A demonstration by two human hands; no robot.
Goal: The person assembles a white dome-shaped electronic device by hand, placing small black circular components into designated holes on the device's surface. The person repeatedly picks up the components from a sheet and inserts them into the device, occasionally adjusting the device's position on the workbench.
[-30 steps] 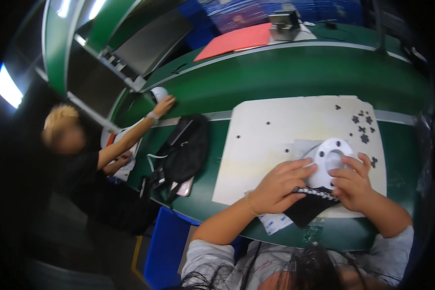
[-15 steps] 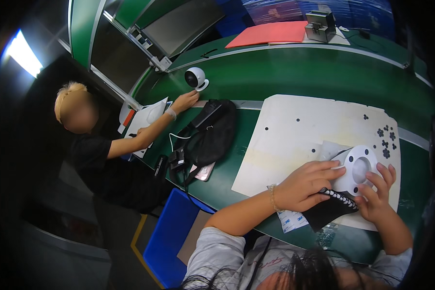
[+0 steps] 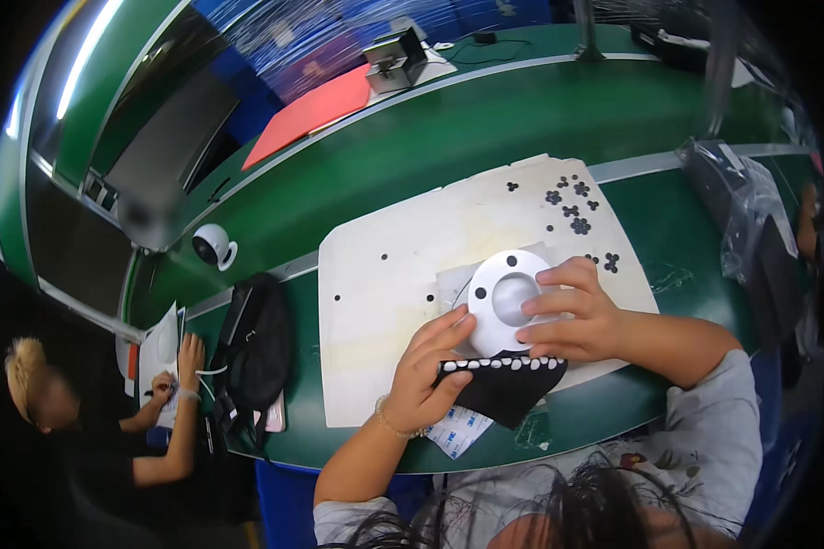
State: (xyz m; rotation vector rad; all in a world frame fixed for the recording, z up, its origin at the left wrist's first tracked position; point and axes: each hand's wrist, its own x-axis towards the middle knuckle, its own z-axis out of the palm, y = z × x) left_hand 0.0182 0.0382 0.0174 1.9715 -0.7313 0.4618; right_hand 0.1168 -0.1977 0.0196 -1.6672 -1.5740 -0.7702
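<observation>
A white round housing [image 3: 488,322] with a hollow middle and black dots on its rim is tilted up over the cardboard. My right hand [image 3: 579,316] curls its fingers over the right side of the rim. My left hand [image 3: 430,371] pinches a black sheet [image 3: 504,401] edged with a row of white round pads, its fingertips touching the housing's left side. The sheet hangs below the housing. A white backing sheet with blue print [image 3: 459,430] lies under the left wrist. Part of a pale bag [image 3: 451,285] shows behind the housing.
The large cream cardboard [image 3: 366,339] carries scattered black dots and dot clusters [image 3: 579,224]. Left of it lie a black bag [image 3: 258,343] and a white camera [image 3: 214,245]. A co-worker's hand [image 3: 190,361] rests farther left. Plastic-wrapped dark boxes [image 3: 742,206] stand at the right.
The view has swung right, bringing the dark boxes into sight. The co-worker's hand has left the white camera and come down to the papers. Both my hands keep hold.
</observation>
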